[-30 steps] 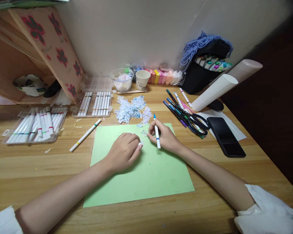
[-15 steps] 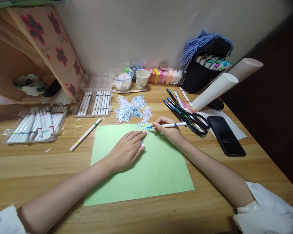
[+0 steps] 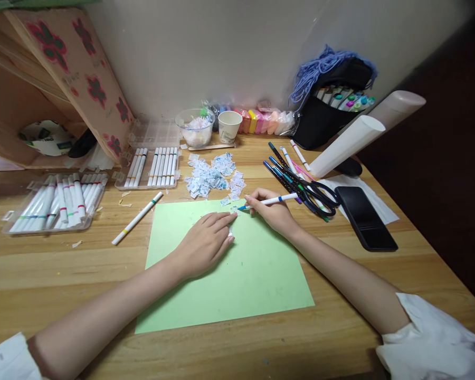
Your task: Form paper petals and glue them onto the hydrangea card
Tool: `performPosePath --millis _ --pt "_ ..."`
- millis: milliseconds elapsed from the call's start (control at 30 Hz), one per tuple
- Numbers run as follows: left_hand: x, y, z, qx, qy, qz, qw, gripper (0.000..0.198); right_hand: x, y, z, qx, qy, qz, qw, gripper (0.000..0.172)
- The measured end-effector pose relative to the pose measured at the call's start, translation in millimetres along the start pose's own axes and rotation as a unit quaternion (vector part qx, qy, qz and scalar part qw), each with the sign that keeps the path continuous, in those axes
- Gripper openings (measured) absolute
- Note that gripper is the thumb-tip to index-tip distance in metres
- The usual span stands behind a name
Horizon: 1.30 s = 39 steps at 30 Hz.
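1. Left of the pale green rectangular paper sheet [image 3: 241, 285]: a clear plastic tray of white markers [image 3: 55, 203] and one loose white marker with a green band [image 3: 138, 218], both on the wooden table [image 3: 63, 274].
2. Left hand [image 3: 206, 244]: palm down on the sheet's far half, fingers straight and pressed together. It may be pinning a second scrap, but the view is unclear.
3. Small white paper scrap [image 3: 234, 210]: thin and flat, at the sheet's far edge, between the two hands. A heap of blue-and-white paper scraps [image 3: 211, 174] lies beyond that edge.
4. Right hand [image 3: 271, 212]: thumb and fingers pinch a slim white marker pen with a blue tip [image 3: 269, 200]. Its long axis runs along the sheet's far edge, tip pointing left at the scrap; this is the nearer hand.
5. Right of the sheet: black-handled scissors [image 3: 320, 198] and a glossy black phone [image 3: 365, 218].
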<state>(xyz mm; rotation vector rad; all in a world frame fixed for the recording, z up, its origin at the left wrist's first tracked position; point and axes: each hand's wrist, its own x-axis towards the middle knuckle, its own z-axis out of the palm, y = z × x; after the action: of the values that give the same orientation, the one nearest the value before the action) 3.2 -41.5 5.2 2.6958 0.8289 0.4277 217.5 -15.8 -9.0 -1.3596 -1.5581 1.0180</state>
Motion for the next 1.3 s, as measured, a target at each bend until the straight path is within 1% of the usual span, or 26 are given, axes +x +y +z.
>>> performPosePath --millis 67,167,300,500,667,767,867,1300 --pt "0.2 0.1 0.0 -0.004 0.004 0.001 1.000 0.031 0.0 0.0 -0.4 0.007 0.006 0.003 1.000 0.036" --pt "0.2 0.2 0.0 -0.003 0.003 0.001 1.000 0.031 0.1 -0.2 -1.1 0.006 -0.012 0.008 1.000 0.037" --pt "-0.7 0.2 -0.3 0.001 -0.009 -0.003 1.000 0.030 0.2 -0.3 -1.5 0.009 0.009 0.004 1.000 0.035" --pt "-1.2 -0.8 0.9 0.000 0.032 -0.023 0.999 0.028 0.2 0.4 -0.7 0.025 -0.019 -0.004 1.000 0.034" --pt "-0.3 -1.0 2.2 0.011 0.021 -0.022 0.999 0.030 0.1 2.1 -0.6 0.035 -0.042 0.004 0.999 0.034" --pt "0.0 -0.7 1.5 0.034 0.011 -0.018 0.999 0.032 0.2 2.3 -0.6 0.030 -0.035 0.004 0.999 0.033" --pt "0.3 -0.1 1.1 0.049 0.005 -0.016 0.999 0.033 0.1 1.8 -0.4 0.032 -0.042 0.001 0.999 0.033" --pt "0.5 0.5 2.2 0.059 0.004 -0.014 0.998 0.033 -0.4 0.3 -1.2 0.035 -0.035 0.008 0.999 0.039"
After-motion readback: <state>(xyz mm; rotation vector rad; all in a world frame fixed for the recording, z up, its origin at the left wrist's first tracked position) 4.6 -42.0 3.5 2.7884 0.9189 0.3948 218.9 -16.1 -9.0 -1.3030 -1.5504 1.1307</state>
